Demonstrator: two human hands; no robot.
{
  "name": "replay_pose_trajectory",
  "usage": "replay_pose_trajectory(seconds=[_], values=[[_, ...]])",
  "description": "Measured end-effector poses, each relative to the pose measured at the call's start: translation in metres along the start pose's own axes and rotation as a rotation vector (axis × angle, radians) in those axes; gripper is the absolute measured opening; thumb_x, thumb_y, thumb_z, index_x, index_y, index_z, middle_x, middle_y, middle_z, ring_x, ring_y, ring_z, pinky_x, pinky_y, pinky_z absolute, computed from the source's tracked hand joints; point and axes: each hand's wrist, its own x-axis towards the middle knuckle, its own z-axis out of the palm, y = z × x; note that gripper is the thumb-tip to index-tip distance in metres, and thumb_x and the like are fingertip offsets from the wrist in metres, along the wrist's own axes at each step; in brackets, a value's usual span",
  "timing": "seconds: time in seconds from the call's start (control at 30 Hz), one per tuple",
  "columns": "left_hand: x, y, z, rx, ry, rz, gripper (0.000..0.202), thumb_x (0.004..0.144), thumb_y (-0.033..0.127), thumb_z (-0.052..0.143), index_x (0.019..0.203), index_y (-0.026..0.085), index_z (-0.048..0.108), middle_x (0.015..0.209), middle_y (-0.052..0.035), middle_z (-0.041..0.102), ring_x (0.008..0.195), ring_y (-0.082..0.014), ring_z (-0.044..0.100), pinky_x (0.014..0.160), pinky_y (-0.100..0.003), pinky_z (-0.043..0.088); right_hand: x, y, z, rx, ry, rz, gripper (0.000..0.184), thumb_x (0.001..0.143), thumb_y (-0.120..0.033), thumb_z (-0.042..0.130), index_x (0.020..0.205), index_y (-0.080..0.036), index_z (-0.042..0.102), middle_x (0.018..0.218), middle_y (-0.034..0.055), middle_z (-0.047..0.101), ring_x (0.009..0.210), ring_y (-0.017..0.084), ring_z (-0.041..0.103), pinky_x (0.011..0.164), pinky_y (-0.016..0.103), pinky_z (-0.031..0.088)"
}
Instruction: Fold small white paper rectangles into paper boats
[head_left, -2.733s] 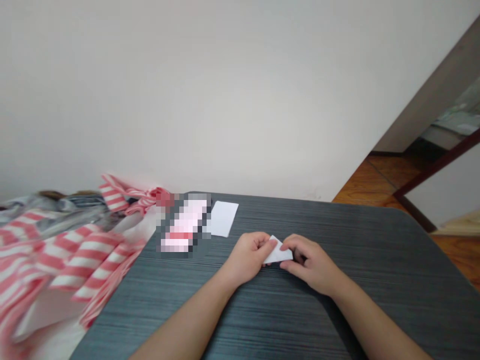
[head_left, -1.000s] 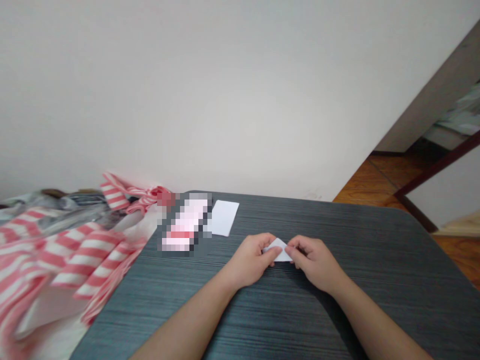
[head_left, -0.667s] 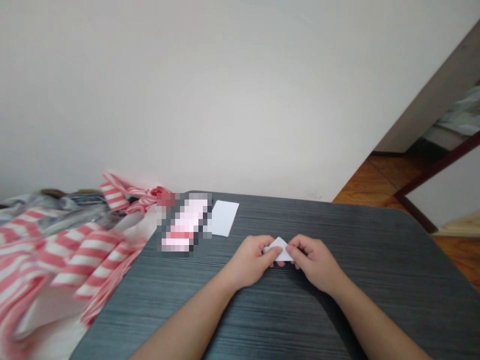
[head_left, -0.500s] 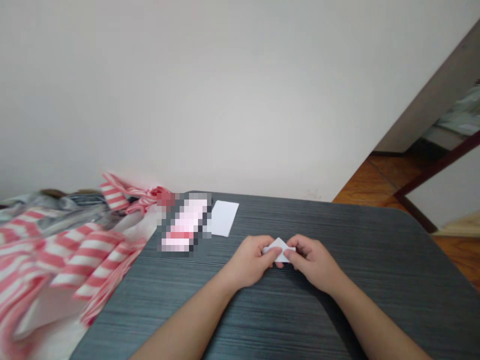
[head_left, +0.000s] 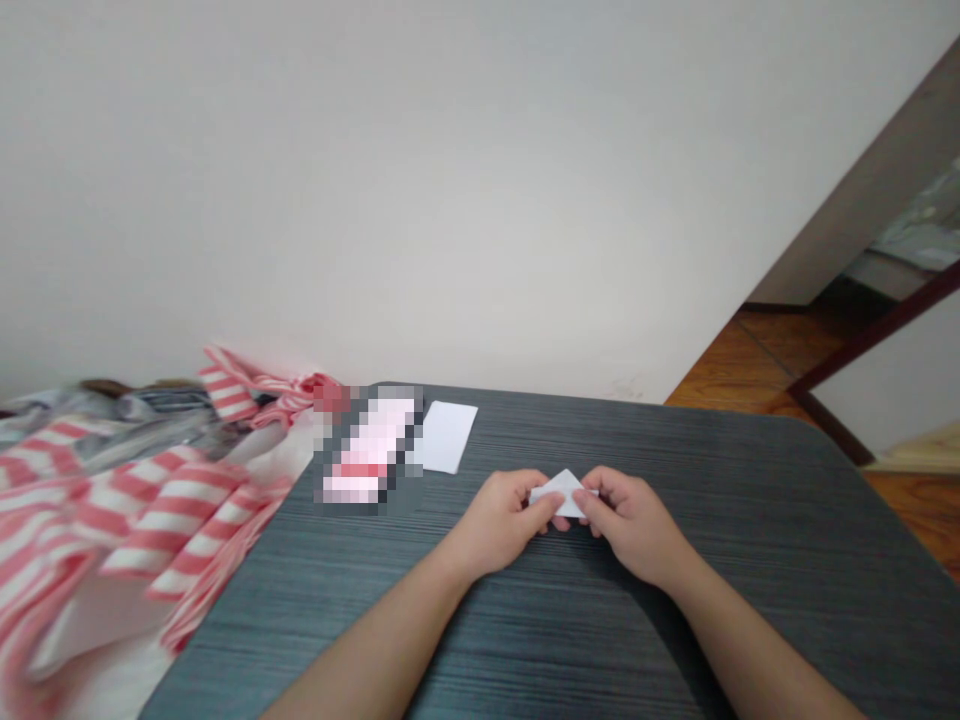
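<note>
Between my two hands is a small piece of folded white paper (head_left: pixel 568 484), with a pointed peak at the top and a straight lower edge. My left hand (head_left: pixel 504 520) pinches its left end, thumb lying across the front. At the other end, my right hand (head_left: pixel 628 518) grips the paper the same way, its thumb also on the front face. The fingers behind the paper are partly hidden. Both hands are above the dark wood-grain table (head_left: pixel 540 640).
White paper sheets (head_left: pixel 448 437) lie toward the table's back left. Beside them is a pixelated pink-and-white item (head_left: pixel 375 440). Left of the table, red-and-white striped cloth (head_left: pixel 161 510) is heaped with grey fabric. A pale wall (head_left: pixel 480 200) rises behind the table.
The folded paper has shifted slightly to the right and up, and its lower edge looks more level. My right hand has moved slightly rightward; both hands keep their grip.
</note>
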Motion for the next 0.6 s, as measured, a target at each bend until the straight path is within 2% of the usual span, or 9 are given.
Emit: replay_pose_trajectory(seconds=[0.2,0.33,0.47,0.6], values=[[-0.0016,-0.0002,-0.0006,0.024,0.002,0.030,0.035,0.092,0.038,0.049,0.079,0.014,0.071,0.074,-0.0045,0.072,0.060,-0.0126,0.056,0.056,-0.021,0.039,0.0013,0.0044,0.0021,0.076,-0.060,0.014,0.017,0.088,-0.029,0.056,0.076,-0.018,0.060,0.057,-0.0037,0.056,0.051,0.011,0.049,0.050,0.021,0.037],[-0.0016,0.0010,-0.0007,-0.002,-0.016,0.050,0.033,0.091,0.036,0.050,0.079,0.014,0.072,0.074,-0.0040,0.071,0.060,-0.0121,0.056,0.057,-0.021,0.040,0.0005,0.0015,0.0014,0.047,-0.077,0.003,0.018,0.089,-0.028,0.055,0.077,-0.017,0.062,0.057,-0.0031,0.056,0.051,0.011,0.049,0.050,0.021,0.037],[0.0005,-0.0003,0.0005,-0.055,-0.013,-0.001,0.033,0.090,0.039,0.051,0.080,0.014,0.070,0.075,-0.0047,0.071,0.060,-0.0124,0.057,0.057,-0.021,0.042,-0.0005,0.0018,0.0002,0.040,-0.049,0.014,0.020,0.090,-0.028,0.055,0.074,-0.018,0.061,0.056,-0.0027,0.058,0.050,0.012,0.051,0.051,0.021,0.038],[0.0021,-0.0030,0.0021,-0.149,0.037,-0.053,0.029,0.088,0.040,0.055,0.075,0.015,0.062,0.070,-0.0039,0.070,0.055,-0.0111,0.055,0.055,-0.021,0.042,-0.0004,0.0052,0.0000,0.048,-0.029,0.038,0.022,0.090,-0.029,0.054,0.073,-0.018,0.060,0.055,-0.0026,0.059,0.050,0.012,0.052,0.051,0.021,0.039]])
